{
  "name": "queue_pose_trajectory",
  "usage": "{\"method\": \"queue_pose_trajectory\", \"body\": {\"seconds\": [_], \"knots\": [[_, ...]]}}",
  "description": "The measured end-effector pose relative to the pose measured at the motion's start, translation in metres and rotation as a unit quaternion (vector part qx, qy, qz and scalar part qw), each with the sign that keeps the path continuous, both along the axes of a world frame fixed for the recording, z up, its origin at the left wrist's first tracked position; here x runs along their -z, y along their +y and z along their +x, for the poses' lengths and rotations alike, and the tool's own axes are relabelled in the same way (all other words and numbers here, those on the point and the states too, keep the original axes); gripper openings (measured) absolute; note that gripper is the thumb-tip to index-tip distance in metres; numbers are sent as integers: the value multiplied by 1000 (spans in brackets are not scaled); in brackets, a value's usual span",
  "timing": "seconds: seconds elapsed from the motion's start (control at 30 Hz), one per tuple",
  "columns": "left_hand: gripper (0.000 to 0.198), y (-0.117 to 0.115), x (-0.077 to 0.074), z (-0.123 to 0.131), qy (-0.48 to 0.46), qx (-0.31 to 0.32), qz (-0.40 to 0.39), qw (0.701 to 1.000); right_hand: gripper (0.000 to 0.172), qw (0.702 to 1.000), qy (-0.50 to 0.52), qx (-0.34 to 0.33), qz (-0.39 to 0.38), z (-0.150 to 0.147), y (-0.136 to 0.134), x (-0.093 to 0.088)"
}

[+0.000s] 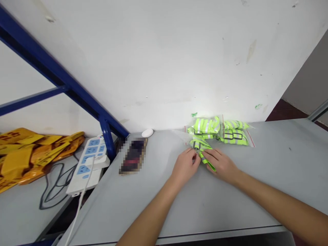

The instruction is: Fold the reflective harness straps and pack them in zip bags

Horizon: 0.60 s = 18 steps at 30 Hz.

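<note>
A folded neon-yellow reflective strap with silver stripes lies between my two hands on the grey table. Its far part seems to be inside or under a clear plastic bag; the exact overlap is hard to see. My left hand is closed, its fingertips pinched at the bag's near edge. From the other side, my right hand grips the near end of the strap, thumb underneath and fingers on top. Just beyond are bagged reflective straps, with more bagged straps stacked to their right.
A phone lies left on the table, near a white oval object. A power strip with a white cable sits by the blue metal frame. Yellow-orange packages are piled far left. A white wall stands behind.
</note>
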<state>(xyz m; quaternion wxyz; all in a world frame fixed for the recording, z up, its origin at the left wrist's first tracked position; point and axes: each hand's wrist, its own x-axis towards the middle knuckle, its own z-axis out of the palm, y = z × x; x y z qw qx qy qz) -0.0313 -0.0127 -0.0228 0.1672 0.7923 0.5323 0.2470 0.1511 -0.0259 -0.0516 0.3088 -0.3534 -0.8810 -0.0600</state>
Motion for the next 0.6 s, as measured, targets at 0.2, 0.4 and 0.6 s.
{"method": "queue_pose_trajectory", "body": {"seconds": [0.2, 0.4, 0.6], "knots": [[23, -3, 2, 7, -192, -20, -77, 978, 44, 997, 27, -31, 59, 12, 9, -1], [24, -11, 9, 22, -372, -97, -184, 905, 51, 994, 54, -57, 73, 11, 0, -5], [23, -20, 18, 26, -349, -27, -231, 908, 43, 994, 32, -62, 79, 15, 4, -10]]}}
